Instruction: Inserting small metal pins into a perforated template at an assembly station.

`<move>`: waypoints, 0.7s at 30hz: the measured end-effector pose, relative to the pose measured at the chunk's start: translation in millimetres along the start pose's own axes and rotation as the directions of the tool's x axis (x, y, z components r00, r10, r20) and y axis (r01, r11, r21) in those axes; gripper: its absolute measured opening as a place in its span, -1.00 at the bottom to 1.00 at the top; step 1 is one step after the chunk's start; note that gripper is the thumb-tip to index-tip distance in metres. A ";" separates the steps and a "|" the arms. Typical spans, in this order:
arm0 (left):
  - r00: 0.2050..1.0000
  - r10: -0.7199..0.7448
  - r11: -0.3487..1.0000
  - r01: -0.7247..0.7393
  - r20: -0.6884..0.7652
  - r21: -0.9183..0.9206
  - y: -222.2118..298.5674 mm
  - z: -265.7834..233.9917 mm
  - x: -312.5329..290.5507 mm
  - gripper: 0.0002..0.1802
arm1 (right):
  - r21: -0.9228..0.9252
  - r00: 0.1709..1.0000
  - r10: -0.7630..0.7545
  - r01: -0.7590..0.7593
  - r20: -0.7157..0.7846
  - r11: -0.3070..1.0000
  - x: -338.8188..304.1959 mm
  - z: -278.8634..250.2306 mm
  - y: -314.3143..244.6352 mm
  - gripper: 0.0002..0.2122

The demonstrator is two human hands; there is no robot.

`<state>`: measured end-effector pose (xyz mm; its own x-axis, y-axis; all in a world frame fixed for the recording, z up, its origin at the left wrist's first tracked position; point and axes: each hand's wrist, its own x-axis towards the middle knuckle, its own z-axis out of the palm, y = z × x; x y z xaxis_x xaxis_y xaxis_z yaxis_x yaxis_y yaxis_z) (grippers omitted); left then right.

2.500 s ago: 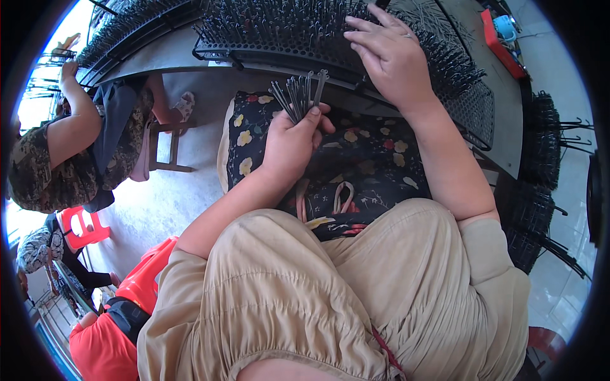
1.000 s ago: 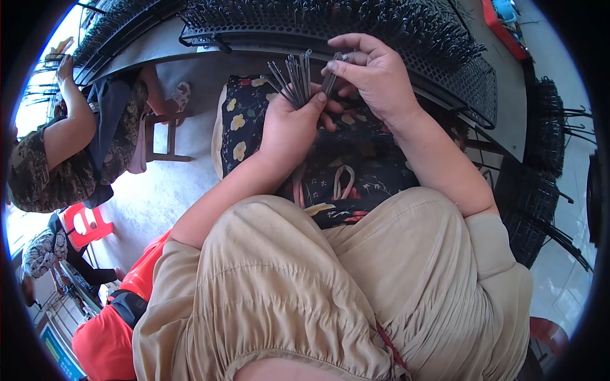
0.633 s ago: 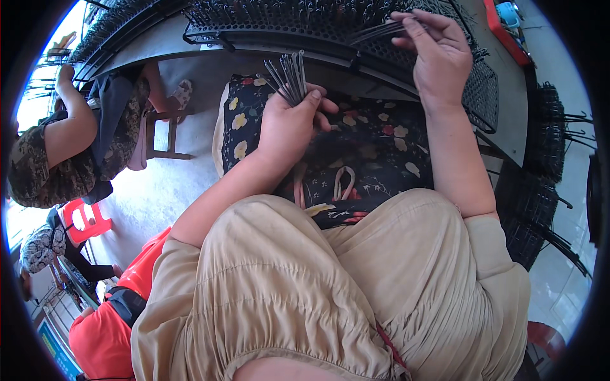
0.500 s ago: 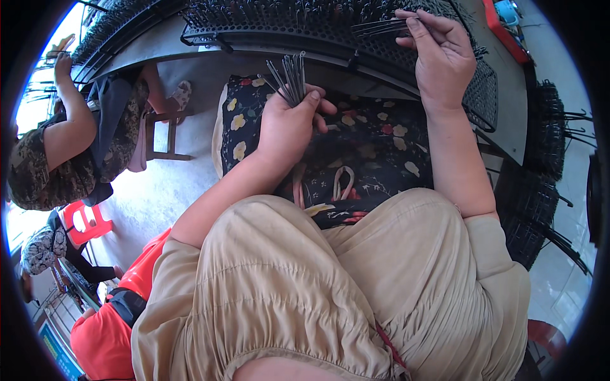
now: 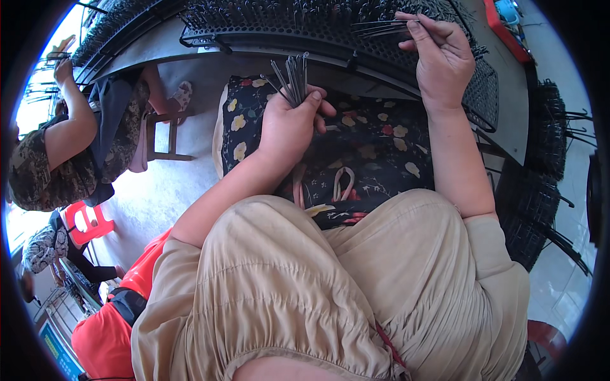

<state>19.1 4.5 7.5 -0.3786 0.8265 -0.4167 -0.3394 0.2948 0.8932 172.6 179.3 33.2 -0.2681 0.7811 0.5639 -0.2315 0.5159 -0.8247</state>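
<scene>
My left hand (image 5: 284, 126) is closed around a bundle of thin dark metal rods (image 5: 295, 79). The rods stick up past the thumb in a loose fan, and some have small looped tips. Over the front edge of a black perforated rack (image 5: 267, 33), my right hand (image 5: 447, 63) pinches a few more thin rods (image 5: 384, 26) between thumb and fingers. These point left, roughly level, above the rack's holes. Many dark rods (image 5: 305, 14) stand close together in the rack. Below my hands, a black floral cloth (image 5: 375, 149) spreads in front of my knees.
At the left, a person in a patterned top (image 5: 70, 140) works at another rack. A wooden stool (image 5: 168, 136) and a red plastic stool (image 5: 89, 223) stand on that side. Racks of black rods (image 5: 546, 133) line the right, below a red tray (image 5: 505, 32).
The rods in my right hand look less spread, and its fingers have shifted slightly. My left hand and its bundle have barely moved.
</scene>
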 end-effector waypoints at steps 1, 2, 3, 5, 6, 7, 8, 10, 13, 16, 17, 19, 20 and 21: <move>1.000 0.004 1.000 -0.004 0.009 -0.003 -0.3 0.0 0.6 -0.88 | 0.001 1.000 0.000 0.000 0.000 1.000 -0.4 -2.4 1.2 -0.92; 1.000 0.008 1.000 -0.008 0.016 -0.007 -0.5 -0.4 0.9 -0.88 | -0.070 0.997 -0.001 0.007 0.081 0.998 -0.8 -6.9 3.1 -0.93; 1.000 0.009 1.000 -0.009 0.015 -0.006 -1.2 -1.0 0.9 -0.88 | -0.140 0.987 0.003 0.020 0.161 0.990 -0.8 -10.1 3.9 -0.93; 1.000 0.012 1.000 -0.012 0.012 -0.002 -2.7 -1.8 1.2 -0.88 | -0.162 0.978 -0.021 0.055 0.206 0.985 -0.3 -13.0 1.9 -0.94; 1.000 0.014 1.000 -0.014 0.011 -0.003 -2.5 -1.6 1.6 -0.88 | -0.183 0.967 -0.043 0.091 0.251 0.979 0.2 -14.3 0.5 -0.95; 1.000 0.013 1.000 -0.013 0.013 -0.006 -2.2 -1.3 2.1 -0.88 | -0.183 0.967 -0.045 0.093 0.252 0.979 0.9 -16.3 -0.3 -0.95; 1.000 0.013 1.000 -0.013 0.014 -0.008 -1.9 -1.2 2.4 -0.88 | -0.188 0.966 -0.011 0.061 0.257 0.980 1.4 -18.1 -1.0 -0.95; 1.000 0.017 1.000 -0.017 0.018 -0.004 -1.8 -0.7 2.6 -0.88 | -0.193 0.965 0.021 0.031 0.263 0.981 3.3 -14.5 -1.1 -0.95; 0.999 0.013 1.000 -0.013 0.029 -0.006 -2.7 0.2 2.6 -0.88 | -0.108 0.951 -0.052 0.089 0.303 0.990 6.5 -3.9 -1.1 -0.95; 1.000 0.014 1.000 -0.013 0.027 -0.017 -1.5 -1.4 2.5 -0.88 | -0.201 0.931 -0.075 0.155 0.358 0.967 11.4 -3.1 -2.8 -0.93; 1.000 0.016 1.000 -0.015 0.023 -0.022 -1.1 -1.8 2.5 -0.88 | -0.140 0.938 -0.066 0.120 0.341 0.983 12.3 -4.6 -2.8 -0.92; 1.000 0.013 1.000 -0.012 0.015 -0.029 -0.9 -1.7 3.6 -0.88 | -0.074 0.943 -0.058 0.087 0.329 0.993 13.4 -3.7 -2.1 -0.92; 1.000 0.005 0.999 -0.005 0.013 -0.033 -1.3 -1.6 3.8 -0.88 | -0.075 0.930 -0.084 0.118 0.357 0.990 12.8 -2.8 -1.9 -0.93; 1.000 0.006 0.999 -0.006 0.012 -0.034 -1.7 -1.8 4.1 -0.88 | -0.074 0.917 -0.109 0.149 0.385 0.986 12.6 -1.9 -2.0 -0.93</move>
<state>16.6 6.6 4.0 -0.3700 0.8340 -0.4092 -0.3665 0.2737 0.8892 171.4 188.7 41.8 -0.5802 0.5243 0.6232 -0.1987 0.6509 -0.7327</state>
